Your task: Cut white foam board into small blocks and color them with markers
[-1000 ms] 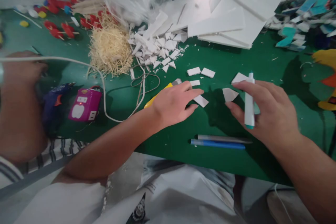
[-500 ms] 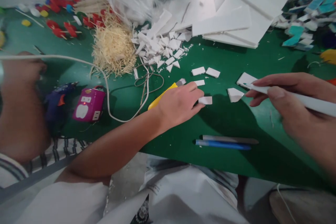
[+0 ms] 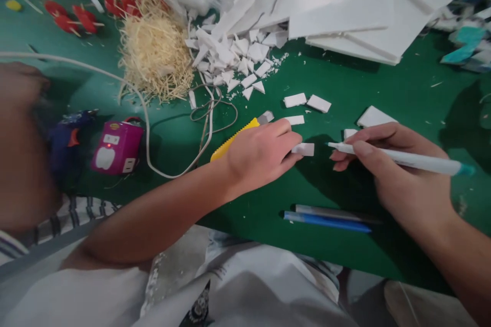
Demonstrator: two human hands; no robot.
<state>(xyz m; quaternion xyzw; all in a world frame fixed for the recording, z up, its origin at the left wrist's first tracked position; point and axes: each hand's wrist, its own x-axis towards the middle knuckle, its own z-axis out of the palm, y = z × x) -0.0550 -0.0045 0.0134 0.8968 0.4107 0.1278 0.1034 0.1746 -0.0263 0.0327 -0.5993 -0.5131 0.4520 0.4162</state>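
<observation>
At the left edge of the frame, a purple adapter box (image 3: 118, 148) is seen on the green table (image 3: 268, 225). Near the centre, a small white piece (image 3: 306, 149) is held by the left hand (image 3: 264, 153), its grip closed narrowly on it. Below, to the right, two pens (image 3: 328, 218) are laid. Right of centre, a white marker (image 3: 414, 160) is held by the right hand (image 3: 410, 179), its grip pinched around the barrel, the tip pointed leftward.

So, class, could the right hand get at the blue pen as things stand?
Probably yes: the blue pen lies uncovered near the right hand, with only a grey pen close alongside. The hand's grip holds a white marker, though, which might make picking up the pen awkward.
</observation>
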